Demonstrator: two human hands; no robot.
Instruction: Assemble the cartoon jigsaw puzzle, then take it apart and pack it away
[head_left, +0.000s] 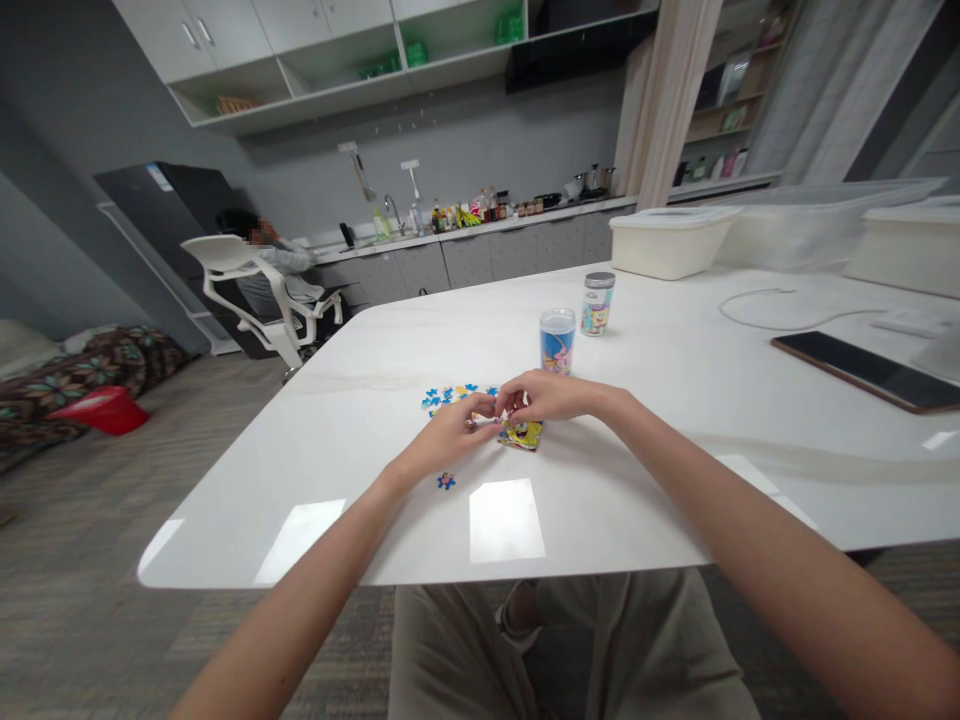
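Note:
My left hand (448,437) and my right hand (541,395) meet over the table, their fingertips nearly touching. Both are closed in a pinch around a small jigsaw puzzle piece (484,421), mostly hidden by the fingers. Right below my right fingers lies a joined part of a puzzle (524,434), yellow with a cartoon face. Loose blue and yellow puzzle pieces (448,395) are spread just beyond my left hand. A single blue and pink piece (446,481) lies apart, nearer to me, by my left wrist.
Behind my right hand stands a clear-rimmed cartoon cup (557,345), with a grey-lidded cartoon canister (598,305) past it. A phone (870,370), a white cable (765,325) and cream lidded boxes (671,245) occupy the right side. A person (277,265) sits on a white chair at far left.

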